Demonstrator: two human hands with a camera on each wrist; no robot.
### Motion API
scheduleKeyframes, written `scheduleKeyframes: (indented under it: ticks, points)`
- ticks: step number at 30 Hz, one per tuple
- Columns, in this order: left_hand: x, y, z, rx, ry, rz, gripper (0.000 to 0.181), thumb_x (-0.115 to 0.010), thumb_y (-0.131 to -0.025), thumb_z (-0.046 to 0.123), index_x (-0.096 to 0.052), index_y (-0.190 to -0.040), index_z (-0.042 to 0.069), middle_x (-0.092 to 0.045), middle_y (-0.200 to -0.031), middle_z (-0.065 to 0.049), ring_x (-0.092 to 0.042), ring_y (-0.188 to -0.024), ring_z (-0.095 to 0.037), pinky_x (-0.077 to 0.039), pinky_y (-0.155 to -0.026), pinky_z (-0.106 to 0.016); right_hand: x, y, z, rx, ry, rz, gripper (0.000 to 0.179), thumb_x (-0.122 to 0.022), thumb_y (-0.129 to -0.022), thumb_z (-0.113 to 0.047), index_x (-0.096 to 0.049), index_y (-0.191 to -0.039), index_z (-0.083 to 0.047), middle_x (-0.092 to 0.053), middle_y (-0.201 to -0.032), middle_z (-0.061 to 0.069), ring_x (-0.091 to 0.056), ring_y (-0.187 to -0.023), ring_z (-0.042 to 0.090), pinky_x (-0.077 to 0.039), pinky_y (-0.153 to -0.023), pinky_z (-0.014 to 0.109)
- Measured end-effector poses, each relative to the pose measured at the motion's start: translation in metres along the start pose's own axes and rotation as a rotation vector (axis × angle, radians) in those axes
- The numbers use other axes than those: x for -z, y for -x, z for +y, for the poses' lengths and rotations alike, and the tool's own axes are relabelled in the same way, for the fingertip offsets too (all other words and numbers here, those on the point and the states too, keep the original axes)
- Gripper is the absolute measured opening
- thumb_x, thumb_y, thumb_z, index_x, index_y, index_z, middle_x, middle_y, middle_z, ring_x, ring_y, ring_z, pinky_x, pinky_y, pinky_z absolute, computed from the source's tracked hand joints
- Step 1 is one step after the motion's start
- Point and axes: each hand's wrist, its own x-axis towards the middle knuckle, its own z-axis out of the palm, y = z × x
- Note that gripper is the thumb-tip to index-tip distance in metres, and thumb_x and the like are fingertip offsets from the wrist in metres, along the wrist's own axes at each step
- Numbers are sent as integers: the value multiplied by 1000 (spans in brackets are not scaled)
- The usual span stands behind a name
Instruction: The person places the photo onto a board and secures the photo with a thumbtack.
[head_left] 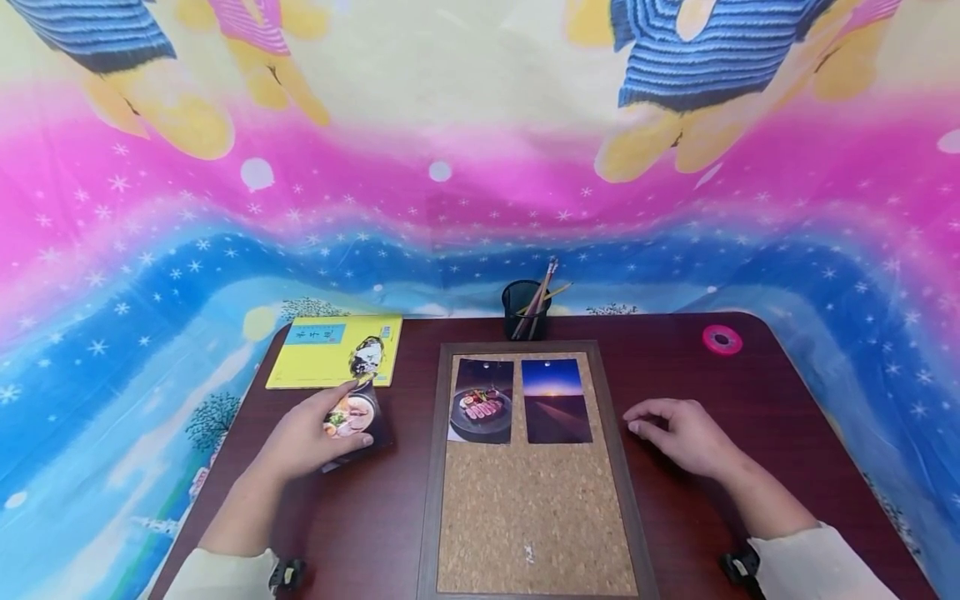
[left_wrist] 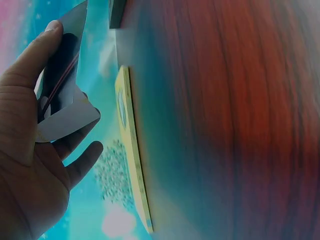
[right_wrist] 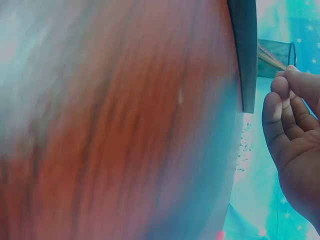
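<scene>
My left hand (head_left: 303, 433) holds a small stack of photo prints (head_left: 351, 417) between thumb and fingers, the top one showing a bowl of food. In the left wrist view the prints (left_wrist: 65, 75) are tilted and seen from their underside and edge. My right hand (head_left: 686, 437) hovers beside the right frame of a cork board (head_left: 532, 508), its fingers loosely bent and nothing visible in them. Two prints hang side by side at the top of the board: a plate of sliced meat (head_left: 480, 404) and a sunset road (head_left: 557, 404), each with a small pin at its top edge.
A yellow book (head_left: 292, 371) lies at the back left, just beyond my left hand. Behind the board stands a black mesh cup (head_left: 517, 312) of pencils. On the right is a round pink case (head_left: 722, 339). A small whitish cluster (head_left: 528, 552) marks the board's lower part.
</scene>
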Motion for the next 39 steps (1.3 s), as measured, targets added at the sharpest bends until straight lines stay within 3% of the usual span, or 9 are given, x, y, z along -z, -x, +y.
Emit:
scheduleKeyframes:
  ticks: [7, 17, 27, 34, 39]
  points:
    - [-10, -8, 23, -73, -2, -22, 101, -78, -76, 74, -48, -156, 21, -61, -141, -9, -61, -114, -26, -53, -89, -50, -3, -2, -10, 8, -29, -23, 14, -77, -95, -16, -80, -106, -25, -73, -98, -17, -66, -89, 5, -58, -78, 33]
    - [-27, -15, 58, -138, -55, -63, 100, -80, -75, 71, -49, -156, 21, -62, -144, -5, -59, -130, -30, -50, -103, -53, -8, -3, -19, 10, -75, -36, 14, -77, -95, -15, -79, -105, -24, -72, -96, -16, -65, -84, 5, -57, -75, 29]
    - [-46, -19, 91, -166, -108, -96, 93, -79, -75, 70, -55, -152, 22, -68, -135, -3, -63, -122, -27, -52, -101, -50, -14, -6, -28, 27, -89, -43, 11, -78, -95, -17, -80, -104, -24, -73, -96, -15, -65, -84, 4, -58, -76, 29]
    - [-60, -19, 110, -211, -138, -119, 95, -79, -74, 71, -55, -151, 22, -66, -139, -3, -61, -125, -26, -49, -105, -49, -18, -7, -32, 37, -147, -57, 9, -74, -99, -21, -80, -106, -21, -74, -95, -9, -65, -82, 6, -57, -71, 27]
    - [-68, -16, 121, -254, -163, -141, 95, -77, -75, 72, -55, -151, 19, -66, -139, -4, -61, -127, -28, -49, -106, -49, -22, -9, -37, 45, -144, -56, 10, -77, -96, -18, -80, -105, -23, -73, -95, -14, -64, -82, 7, -57, -73, 27]
